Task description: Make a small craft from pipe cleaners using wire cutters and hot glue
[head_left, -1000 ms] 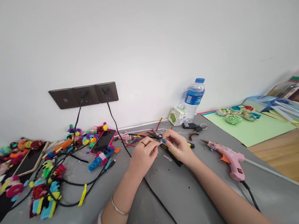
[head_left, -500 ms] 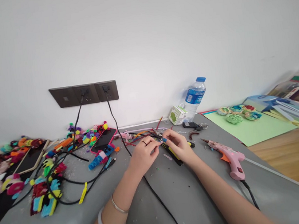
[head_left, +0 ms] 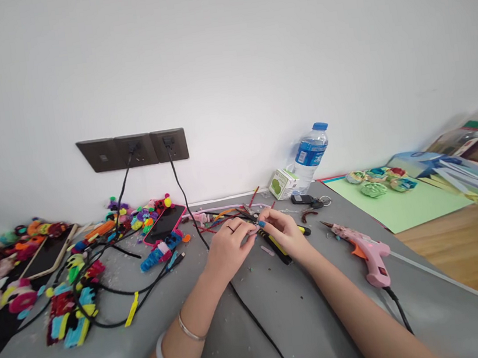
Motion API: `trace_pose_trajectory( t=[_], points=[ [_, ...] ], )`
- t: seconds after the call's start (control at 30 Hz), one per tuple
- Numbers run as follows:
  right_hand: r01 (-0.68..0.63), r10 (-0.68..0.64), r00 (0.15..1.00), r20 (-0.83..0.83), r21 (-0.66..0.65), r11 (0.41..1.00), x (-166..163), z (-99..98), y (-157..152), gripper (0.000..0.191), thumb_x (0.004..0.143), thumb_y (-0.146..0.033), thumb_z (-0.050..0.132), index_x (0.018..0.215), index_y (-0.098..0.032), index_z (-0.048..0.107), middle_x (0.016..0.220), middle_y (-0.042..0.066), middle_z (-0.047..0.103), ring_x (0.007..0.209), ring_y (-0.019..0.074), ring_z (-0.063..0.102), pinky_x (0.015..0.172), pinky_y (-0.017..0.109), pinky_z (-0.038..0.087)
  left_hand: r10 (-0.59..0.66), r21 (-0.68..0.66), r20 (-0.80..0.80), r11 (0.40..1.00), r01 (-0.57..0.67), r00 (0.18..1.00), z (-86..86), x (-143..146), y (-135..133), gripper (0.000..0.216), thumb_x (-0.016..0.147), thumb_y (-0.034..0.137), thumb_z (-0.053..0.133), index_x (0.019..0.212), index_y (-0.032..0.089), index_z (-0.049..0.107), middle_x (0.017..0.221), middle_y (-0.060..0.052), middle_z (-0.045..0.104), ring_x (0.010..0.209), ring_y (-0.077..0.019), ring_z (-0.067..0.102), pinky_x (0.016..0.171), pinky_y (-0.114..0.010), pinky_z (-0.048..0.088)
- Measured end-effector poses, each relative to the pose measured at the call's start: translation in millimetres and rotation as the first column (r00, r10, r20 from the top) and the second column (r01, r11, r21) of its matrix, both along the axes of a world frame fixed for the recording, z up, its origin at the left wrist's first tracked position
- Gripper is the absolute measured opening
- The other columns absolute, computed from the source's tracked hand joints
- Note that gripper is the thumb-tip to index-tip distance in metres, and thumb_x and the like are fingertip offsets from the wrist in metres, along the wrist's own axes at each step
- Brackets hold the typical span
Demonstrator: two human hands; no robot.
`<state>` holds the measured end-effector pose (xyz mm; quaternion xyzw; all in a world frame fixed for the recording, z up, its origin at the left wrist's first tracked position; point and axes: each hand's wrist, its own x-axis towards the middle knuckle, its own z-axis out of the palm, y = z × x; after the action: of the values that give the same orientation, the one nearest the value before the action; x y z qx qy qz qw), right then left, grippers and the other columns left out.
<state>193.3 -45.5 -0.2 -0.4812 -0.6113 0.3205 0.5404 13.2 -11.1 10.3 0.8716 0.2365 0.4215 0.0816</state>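
Observation:
Fingertips of my left hand (head_left: 230, 245) and my right hand (head_left: 285, 233) almost meet above the middle of the table. Both hands are pinched closed around something tiny that I cannot make out. Under my right hand lie pliers with yellow-and-black handles (head_left: 280, 250), their metal jaws pointing away from me and partly hidden. A small pale lilac piece (head_left: 268, 250) rests on the table just below the fingers. Behind the hands are loose red and orange pipe cleaners (head_left: 224, 212).
A pink hot glue gun (head_left: 375, 256) lies on the right, its cord running forward. Behind stand a water bottle (head_left: 311, 155) and a small box (head_left: 282, 184). Left are a phone (head_left: 164, 224), black cables (head_left: 103, 323) and fuzzy colourful crafts (head_left: 73, 309). Green paper (head_left: 409, 203) lies far right.
My hands stay pinched together in nearly the same place, with only slight finger movement. The view has shifted very slightly; nothing on the table has visibly moved.

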Motion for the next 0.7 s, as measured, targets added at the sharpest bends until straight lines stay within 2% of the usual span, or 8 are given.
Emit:
trace_pose_trajectory(
  t=[0.23,0.37,0.53,0.7],
  points=[
    [-0.032,0.032,0.999,-0.004,0.006,0.999,-1.0,-0.9,-0.3,0.024,0.089,-0.044,0.058,0.082,-0.021,0.055,0.072,0.0,0.053,0.065,0.015,0.048,0.059,0.027,0.039,0.03,-0.11,0.069,0.994,-0.023,0.997,2.7,0.5,0.5,0.017,0.084,0.006,0.052,0.087,0.02,0.061,0.085,-0.002,0.064,0.081,-0.0157,0.063,0.075,-0.027,0.052],
    [0.016,-0.02,0.999,0.038,0.088,0.996,-1.4,1.7,-1.5,0.017,0.089,-0.039,0.058,0.09,-0.022,0.056,0.075,0.001,0.055,0.064,0.015,0.049,0.059,0.027,0.039,0.052,-0.2,0.143,0.98,-0.022,0.988,4.1,0.0,2.4,0.014,0.084,0.007,0.054,0.084,0.02,0.06,0.08,-0.001,0.062,0.074,-0.0137,0.06,0.07,-0.025,0.05],
    [0.061,-0.099,0.984,0.15,0.237,0.97,-0.8,4.8,-2.5,0.006,0.088,-0.028,0.06,0.09,-0.022,0.062,0.076,0.001,0.053,0.062,0.0148,0.045,0.057,0.029,0.036,0.054,-0.276,0.178,0.961,-0.003,0.983,5.4,0.0,3.5,0.013,0.082,0.007,0.055,0.083,0.018,0.06,0.08,0.0,0.062,0.068,-0.0109,0.057,0.062,-0.02,0.046],
    [0.08,-0.139,0.972,0.189,0.29,0.954,-2.2,7.1,-2.8,0.005,0.088,-0.026,0.062,0.088,-0.022,0.066,0.076,0.002,0.054,0.06,0.0145,0.044,0.055,0.029,0.035,0.055,-0.304,0.189,0.953,0.006,0.98,4.4,1.1,3.3,0.013,0.08,0.006,0.057,0.082,0.018,0.06,0.077,0.001,0.06,0.064,-0.0098,0.053,0.06,-0.02,0.043]
  ],
)
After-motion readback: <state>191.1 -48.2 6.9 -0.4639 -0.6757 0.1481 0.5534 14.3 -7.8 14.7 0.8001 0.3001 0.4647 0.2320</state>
